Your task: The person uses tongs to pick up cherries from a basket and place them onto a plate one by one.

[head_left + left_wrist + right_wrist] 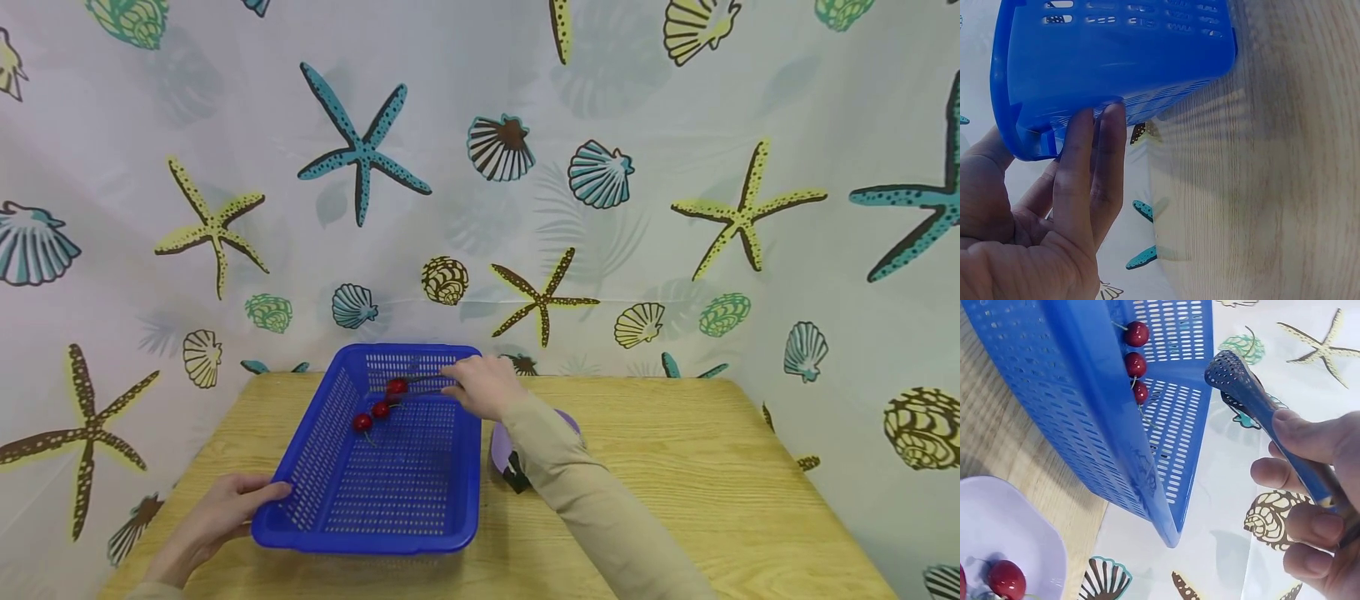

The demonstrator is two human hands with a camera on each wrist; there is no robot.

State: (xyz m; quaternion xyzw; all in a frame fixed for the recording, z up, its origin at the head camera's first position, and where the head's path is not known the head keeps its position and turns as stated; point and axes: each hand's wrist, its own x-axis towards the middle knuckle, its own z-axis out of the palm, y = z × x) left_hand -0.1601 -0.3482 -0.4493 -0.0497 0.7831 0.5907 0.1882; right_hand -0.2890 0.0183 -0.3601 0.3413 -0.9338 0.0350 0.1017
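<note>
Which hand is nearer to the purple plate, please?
Right: the right hand is raised near the plate; the left hand holds the basket, on its side away from the plate.

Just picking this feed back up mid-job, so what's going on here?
A person's left hand grips the blue basket at its near-left corner. The right hand holds tongs over the basket; whether a cherry sits in their tip is unclear. Three cherries lie in the basket, and the purple dish on the table to its right has at least two more.
</note>
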